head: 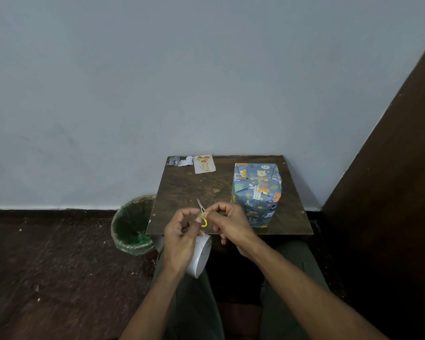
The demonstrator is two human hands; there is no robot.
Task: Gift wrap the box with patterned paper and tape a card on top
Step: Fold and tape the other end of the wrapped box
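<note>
The wrapped box [255, 195] stood upright on the right of the small dark wooden table [182, 187], the card [204, 163] lying at the far edge. It looked light, its paper slick; I'd hold it by the sides. My left hand [182, 231] and right hand [228, 224] both pinched small yellow-handled scissors [201, 213]. A pale blue wall rose behind.

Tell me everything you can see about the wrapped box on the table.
The box is tall and fully covered in blue paper printed with cartoon bears and other animals in orange, yellow and white. It stands upright on the right side of the dark wooden table. The folded paper flaps meet on its top face, where a seam and a small white label show. Nothing lies on top of it. Neither hand touches it; the right hand is just to its left.
</note>
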